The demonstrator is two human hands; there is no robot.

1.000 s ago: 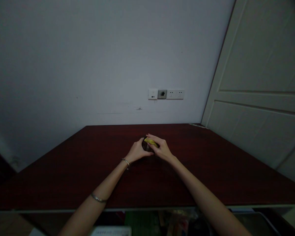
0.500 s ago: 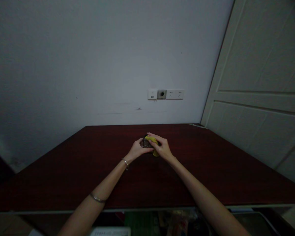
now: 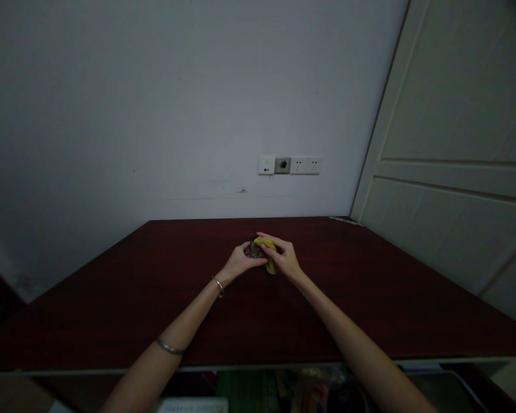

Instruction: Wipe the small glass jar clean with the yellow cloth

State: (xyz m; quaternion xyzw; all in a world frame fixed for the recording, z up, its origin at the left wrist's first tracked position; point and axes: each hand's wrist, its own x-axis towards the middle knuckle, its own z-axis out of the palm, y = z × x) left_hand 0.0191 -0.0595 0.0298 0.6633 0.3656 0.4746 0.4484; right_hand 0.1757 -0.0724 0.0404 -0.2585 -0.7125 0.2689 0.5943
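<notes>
Over the middle of the dark red table (image 3: 155, 310), my left hand (image 3: 237, 264) grips a small dark, boxy object (image 3: 256, 250) with a shiny surface, thumb at its near side. Its exact kind I cannot make out. My right hand (image 3: 287, 261) is closed on a yellow cloth (image 3: 272, 265), pressing it against the object's right and top side. Part of the cloth hangs below the right fingers. Fingers and cloth hide much of the dark object.
Behind the table stands a pale wall with a row of sockets (image 3: 298, 166). A white panelled door (image 3: 451, 166) is on the right. Below the table's front edge (image 3: 284, 363) lie a green item (image 3: 247, 393), a white item (image 3: 193, 405) and plastic packaging (image 3: 312, 396).
Both hands stay in nearly the same place, holding the same things. The left thumb and the cloth have shifted very slightly, and slightly more of the dark object's face shows.
</notes>
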